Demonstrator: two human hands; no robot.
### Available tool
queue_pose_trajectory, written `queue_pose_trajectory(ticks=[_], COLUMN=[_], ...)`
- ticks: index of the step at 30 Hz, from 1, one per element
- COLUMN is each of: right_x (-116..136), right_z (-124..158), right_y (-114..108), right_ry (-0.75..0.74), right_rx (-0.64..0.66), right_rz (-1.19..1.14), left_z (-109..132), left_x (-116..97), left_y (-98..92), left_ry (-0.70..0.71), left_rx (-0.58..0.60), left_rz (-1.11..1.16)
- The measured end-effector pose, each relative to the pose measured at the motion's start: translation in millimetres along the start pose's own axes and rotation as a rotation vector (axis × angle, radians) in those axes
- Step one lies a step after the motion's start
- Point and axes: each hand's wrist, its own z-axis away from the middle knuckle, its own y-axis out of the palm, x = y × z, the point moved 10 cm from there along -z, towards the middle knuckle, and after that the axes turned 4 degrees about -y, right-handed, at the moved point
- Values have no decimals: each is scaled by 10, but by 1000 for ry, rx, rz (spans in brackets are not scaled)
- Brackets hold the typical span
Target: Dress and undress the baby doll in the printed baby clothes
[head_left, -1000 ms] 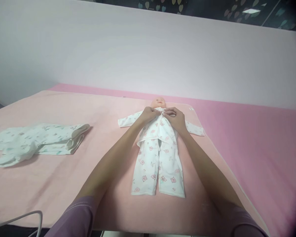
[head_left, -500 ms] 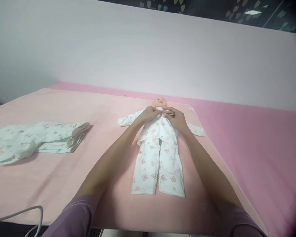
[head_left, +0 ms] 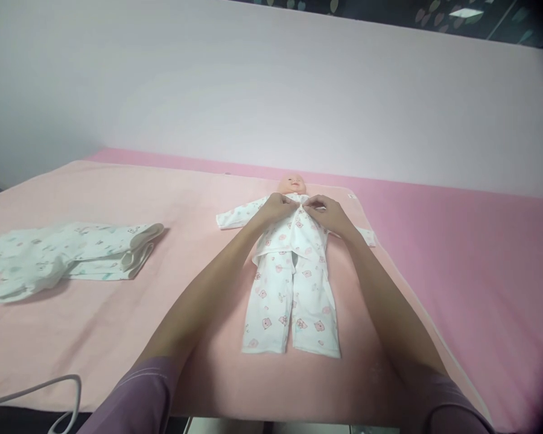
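Note:
A baby doll (head_left: pixel 293 184) lies on its back, head away from me, dressed in a white printed top (head_left: pixel 283 236) and matching white trousers (head_left: pixel 271 301). At the upper chest, just under the neck, my left hand (head_left: pixel 279 207) pinches the front edge of the top. My right hand (head_left: pixel 323 211) pinches the cloth close beside it, fingertips near the front opening. Any fastener between the fingertips is too small to make out. Both sleeves of the top stretch out sideways on the mat.
Folded white printed baby clothes (head_left: pixel 76 253) lie on the left of the peach mat (head_left: pixel 185 199). A pink surface (head_left: pixel 470 265) runs along the right, and a pale wall (head_left: pixel 271 96) stands behind. A grey cable (head_left: pixel 75 389) loops at the lower left.
My right hand has shifted slightly right, and its fingers have drawn in from a spread pose to a pinch. My left hand stays at the neckline. The view tilts a little downward.

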Motion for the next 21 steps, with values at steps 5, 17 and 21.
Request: queue_pose_trajectory(ticks=[5,17,21], right_x=[2,-65,-32], right_z=[-12,-43,-79], right_y=[32,167,231], right_ry=[-39,-4,-57], right_rx=[-4,-46,-54], right_rz=[-70,16,93], left_z=[-31,-91,-114], left_x=[32,145,174], left_y=[16,24,37], left_ry=[-33,-95,-113], left_rx=[-43,-33,-28], left_rz=[63,153,181])
